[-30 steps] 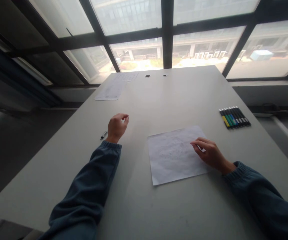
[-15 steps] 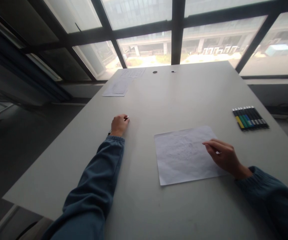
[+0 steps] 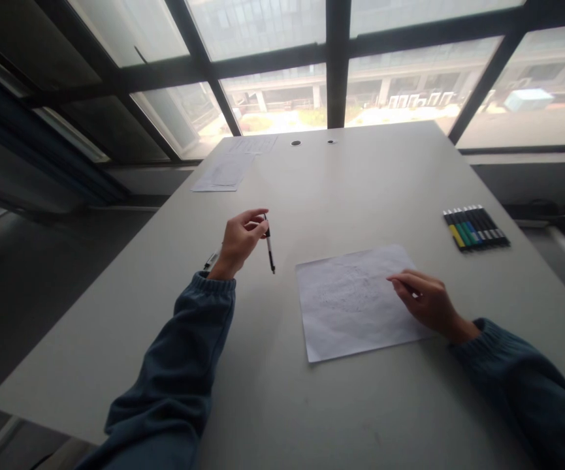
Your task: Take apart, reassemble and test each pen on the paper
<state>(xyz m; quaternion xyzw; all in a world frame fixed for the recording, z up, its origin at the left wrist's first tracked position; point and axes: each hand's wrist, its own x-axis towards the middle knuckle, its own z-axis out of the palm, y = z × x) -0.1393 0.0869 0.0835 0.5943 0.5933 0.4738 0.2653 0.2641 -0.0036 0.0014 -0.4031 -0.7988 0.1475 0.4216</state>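
I have the left hand (image 3: 243, 240) clamped on a pen (image 3: 270, 253), thumb against fingers, pen slanting down, left of the paper sheet (image 3: 343, 323). Right hand (image 3: 426, 300) at the sheet's right side, fingers bent; I cannot tell whether they grip anything.

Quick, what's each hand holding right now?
Left hand: closed, pinching a pen.
Right hand: loosely curled over the paper sheet; whether it holds anything cannot be told.
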